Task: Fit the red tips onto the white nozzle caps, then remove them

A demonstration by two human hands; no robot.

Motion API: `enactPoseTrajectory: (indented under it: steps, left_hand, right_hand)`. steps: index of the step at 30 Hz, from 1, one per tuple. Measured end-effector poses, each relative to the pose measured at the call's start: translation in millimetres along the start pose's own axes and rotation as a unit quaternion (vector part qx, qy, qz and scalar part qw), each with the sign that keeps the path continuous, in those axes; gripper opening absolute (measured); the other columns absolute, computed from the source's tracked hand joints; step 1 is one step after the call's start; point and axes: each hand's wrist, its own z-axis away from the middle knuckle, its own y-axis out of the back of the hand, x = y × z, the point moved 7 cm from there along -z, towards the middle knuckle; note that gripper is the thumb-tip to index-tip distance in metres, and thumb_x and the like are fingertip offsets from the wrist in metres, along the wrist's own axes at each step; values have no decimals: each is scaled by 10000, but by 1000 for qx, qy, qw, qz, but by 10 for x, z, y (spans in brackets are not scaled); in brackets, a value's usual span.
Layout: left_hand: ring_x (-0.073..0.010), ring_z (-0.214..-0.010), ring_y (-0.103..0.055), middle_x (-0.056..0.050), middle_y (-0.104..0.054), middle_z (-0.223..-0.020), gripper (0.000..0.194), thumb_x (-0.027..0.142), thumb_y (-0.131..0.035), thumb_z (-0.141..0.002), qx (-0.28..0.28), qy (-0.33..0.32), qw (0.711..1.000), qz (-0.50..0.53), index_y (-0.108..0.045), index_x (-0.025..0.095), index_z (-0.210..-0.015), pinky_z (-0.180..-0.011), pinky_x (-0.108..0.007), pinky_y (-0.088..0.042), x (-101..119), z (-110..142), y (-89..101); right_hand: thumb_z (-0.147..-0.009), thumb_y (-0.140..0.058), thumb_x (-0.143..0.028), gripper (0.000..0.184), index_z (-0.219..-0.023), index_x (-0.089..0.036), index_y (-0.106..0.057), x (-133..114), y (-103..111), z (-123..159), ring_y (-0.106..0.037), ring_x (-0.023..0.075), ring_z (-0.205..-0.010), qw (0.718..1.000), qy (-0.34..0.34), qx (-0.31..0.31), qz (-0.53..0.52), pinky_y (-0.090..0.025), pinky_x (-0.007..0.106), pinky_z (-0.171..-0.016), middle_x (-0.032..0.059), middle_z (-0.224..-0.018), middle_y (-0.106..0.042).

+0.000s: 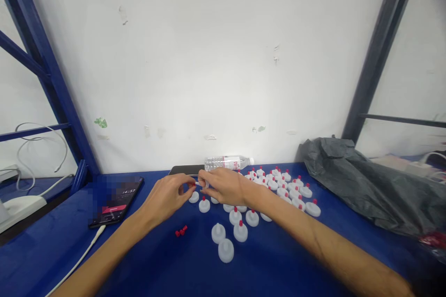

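Note:
My left hand [171, 192] pinches a small red cap [193, 184] between thumb and fingertips. Close against it, my right hand [223, 184] is closed on a whitish nozzle lid, mostly hidden by the fingers; its thin tip points toward the red cap. On the blue table below lie several loose red caps [181, 231]. Two white nozzle lids without red tips, one [218, 233] behind the other [226, 250], stand near the front. Many white lids with red tips [240, 231] spread to the right, partly behind my right forearm.
A clear water bottle [228, 163] lies along the wall beside a dark flat object [184, 170]. At left sits a phone [120, 202] with a white cable [83, 255]. A dark plastic bag [344, 181] covers the right side. Blue frame posts [57, 69] rise at the edges.

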Motion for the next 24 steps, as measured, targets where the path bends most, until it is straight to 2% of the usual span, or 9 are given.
enactPoseTrajectory:
  steps: [3,9,12,14,17,20,24]
  left_hand:
    - [-196,-735,-626,-32,-728,-893,259,391,-494,-917,-1,-12,1000,-9,-703,258,-993,-670,-298,-421,1,7,-37]
    - [-209,-829,-631,-44,-687,-970,245,362,-454,-951,4,-48,999,-11,-663,251,-1016,-696,-304,-415,62,26,-69]
    - [-204,-796,-621,-43,-678,-917,242,310,-431,-954,17,-54,998,13,-660,229,-950,-684,-307,-413,86,26,-50]
    - [-195,-784,-622,-38,-691,-886,236,305,-441,-953,27,-48,998,28,-661,222,-935,-695,-303,-427,96,23,-18]
    - [-180,-758,-632,-30,-722,-898,249,373,-482,-949,35,-14,996,87,-681,228,-986,-664,-282,-450,93,16,49]
    - [-155,-642,-604,-26,-732,-889,299,468,-569,-892,33,45,979,197,-702,220,-993,-578,-267,-444,42,0,91]
    - [-119,-483,-497,-5,-689,-741,396,535,-605,-844,15,95,958,270,-678,193,-1030,-473,-254,-398,-39,-21,68]
  right_hand:
    - [-967,-456,-208,65,-1024,-179,-470,-1,-30,-2,-533,152,-649,1000,-8,-20,21,-367,260,-617,12,-763,-614]
    - [-983,-409,-203,59,-996,-177,-460,-29,-100,3,-523,164,-651,996,12,-42,74,-336,277,-608,33,-750,-604]
    - [-958,-452,-177,43,-1000,-188,-448,-50,-94,5,-525,163,-685,998,15,-38,37,-352,273,-633,26,-783,-597]
    - [-928,-498,-153,102,-997,-197,-436,-58,-67,5,-522,157,-714,999,17,-27,3,-359,266,-648,20,-827,-589]
    - [-883,-553,-123,174,-981,-200,-432,-29,-1,8,-523,155,-776,999,5,4,-40,-365,264,-675,24,-902,-575]
    - [-882,-585,-169,184,-980,-208,-435,53,68,18,-525,159,-788,995,-29,36,-85,-370,264,-676,19,-915,-573]
    - [-919,-576,-244,178,-976,-229,-407,141,134,17,-555,153,-799,984,-63,61,-158,-397,263,-692,13,-975,-614]
